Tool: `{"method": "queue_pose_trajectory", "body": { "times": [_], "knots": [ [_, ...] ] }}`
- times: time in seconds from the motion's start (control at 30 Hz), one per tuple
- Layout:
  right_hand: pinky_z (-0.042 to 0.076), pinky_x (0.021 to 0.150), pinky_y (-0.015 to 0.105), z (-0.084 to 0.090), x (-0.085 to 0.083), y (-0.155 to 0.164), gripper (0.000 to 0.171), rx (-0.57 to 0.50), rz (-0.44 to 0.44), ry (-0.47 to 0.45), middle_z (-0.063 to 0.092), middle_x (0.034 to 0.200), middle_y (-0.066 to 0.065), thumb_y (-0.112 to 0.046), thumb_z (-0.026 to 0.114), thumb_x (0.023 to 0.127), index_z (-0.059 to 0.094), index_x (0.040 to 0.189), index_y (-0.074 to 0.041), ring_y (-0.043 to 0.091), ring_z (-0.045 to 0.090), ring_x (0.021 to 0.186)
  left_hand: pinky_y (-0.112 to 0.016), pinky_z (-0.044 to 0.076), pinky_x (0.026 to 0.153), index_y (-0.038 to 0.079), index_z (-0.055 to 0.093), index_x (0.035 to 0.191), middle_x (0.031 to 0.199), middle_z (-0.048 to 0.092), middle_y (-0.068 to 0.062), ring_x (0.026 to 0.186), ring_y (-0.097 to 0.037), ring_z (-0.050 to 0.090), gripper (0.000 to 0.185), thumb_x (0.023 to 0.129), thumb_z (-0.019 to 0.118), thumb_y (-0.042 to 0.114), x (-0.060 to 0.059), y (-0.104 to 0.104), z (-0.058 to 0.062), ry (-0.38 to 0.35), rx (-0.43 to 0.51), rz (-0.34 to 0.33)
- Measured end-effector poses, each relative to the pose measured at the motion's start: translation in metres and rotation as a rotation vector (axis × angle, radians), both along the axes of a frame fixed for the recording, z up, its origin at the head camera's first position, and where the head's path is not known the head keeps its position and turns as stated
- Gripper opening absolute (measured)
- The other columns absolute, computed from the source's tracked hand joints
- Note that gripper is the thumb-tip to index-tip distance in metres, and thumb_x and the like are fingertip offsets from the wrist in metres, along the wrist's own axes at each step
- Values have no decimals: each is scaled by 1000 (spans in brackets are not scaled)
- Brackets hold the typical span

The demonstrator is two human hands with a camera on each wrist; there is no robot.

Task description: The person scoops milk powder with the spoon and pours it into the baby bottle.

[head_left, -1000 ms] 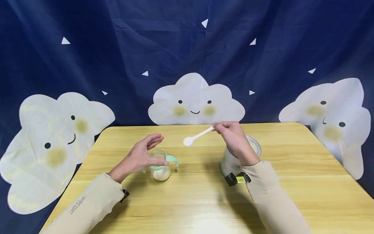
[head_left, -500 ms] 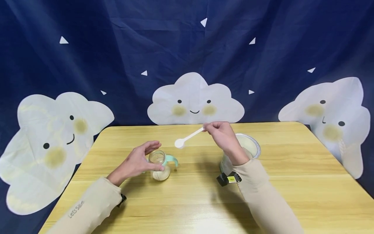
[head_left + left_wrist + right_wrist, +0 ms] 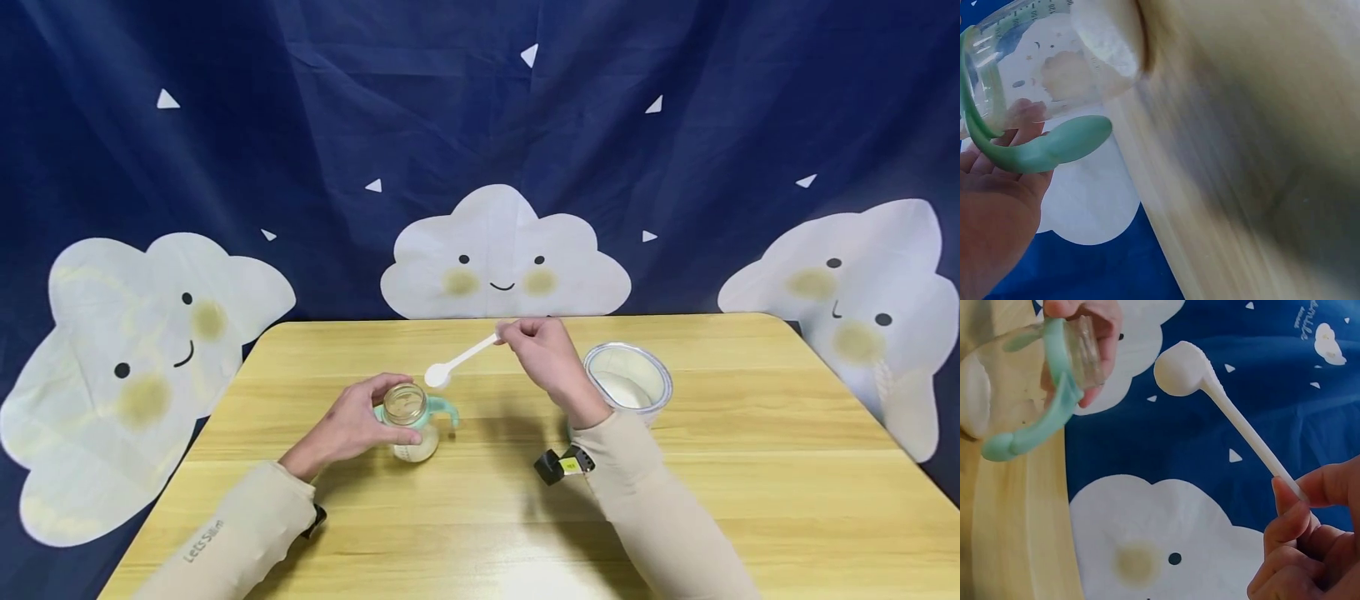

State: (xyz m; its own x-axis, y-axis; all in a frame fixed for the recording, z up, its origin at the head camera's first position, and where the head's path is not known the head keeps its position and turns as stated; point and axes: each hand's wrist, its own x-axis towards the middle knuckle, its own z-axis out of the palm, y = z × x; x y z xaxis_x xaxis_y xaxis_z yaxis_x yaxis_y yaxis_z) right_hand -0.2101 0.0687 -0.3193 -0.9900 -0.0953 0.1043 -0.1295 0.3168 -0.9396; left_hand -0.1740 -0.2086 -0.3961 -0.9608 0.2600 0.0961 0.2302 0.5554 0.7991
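An uncapped clear baby bottle (image 3: 417, 447) stands on the table with pale powder at its bottom. Around its neck it wears a mint-green collar with curved handles (image 3: 1075, 140). My left hand (image 3: 351, 423) holds the bottle near the collar, thumb in front and fingers behind. My right hand (image 3: 546, 357) pinches the end of a white measuring scoop (image 3: 437, 376) between thumb and fingers. Heaped powder fills the scoop's bowl (image 3: 1180, 370), which is just right of and above the bottle's mouth. Behind my right wrist, an open can (image 3: 651, 368) of the same pale powder is partly hidden.
A light wooden table (image 3: 480, 500) carries everything. At its far edge hangs a dark blue curtain (image 3: 420, 108) printed with white clouds and small triangles. Black straps with cameras (image 3: 562, 465) sit on both wrists.
My right hand has carried the scoop leftward from beside the can to near the bottle's mouth. The left hand has closed in around the bottle's neck.
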Motion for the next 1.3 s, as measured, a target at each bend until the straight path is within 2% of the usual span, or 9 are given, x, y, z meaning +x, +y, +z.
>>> {"method": "queue_pose_trajectory", "body": {
  "times": [0.2,0.5,0.87,1.13,1.3],
  "knots": [
    [26,51,27,-6,1,-10,28,4,2,-16,33,55,-5,-21,60,98,76,89,1,13,28,51,-47,48,97,5,63,127,113,70,-5,112,-30,63,74,64,96,26,-1,-1,-5,14,20,-4],
    [29,58,29,-15,2,-20,30,-36,24,-32,35,59,-4,-21,60,98,75,89,3,14,30,55,-36,51,89,6,66,123,111,71,-6,106,-26,65,70,64,96,25,-1,-1,-8,24,31,23],
    [23,47,26,-26,4,-29,28,-48,42,-36,31,53,-6,-22,61,98,75,84,-2,11,25,47,-45,49,93,7,66,124,109,71,-3,108,-27,64,68,65,96,25,-1,1,-11,-11,58,23],
    [23,45,25,-33,5,-37,29,-19,69,-37,33,52,-6,-24,61,98,75,83,-4,11,28,47,-43,50,91,9,67,123,107,71,-2,106,-25,65,66,66,95,27,-1,-1,-11,0,58,21],
    [28,50,27,-37,5,-41,28,8,77,-32,36,53,-4,-24,61,98,77,84,-5,13,31,50,-42,50,90,10,67,123,108,71,-1,106,-25,64,66,66,95,27,-1,-2,-11,1,52,17]
  ]
}}
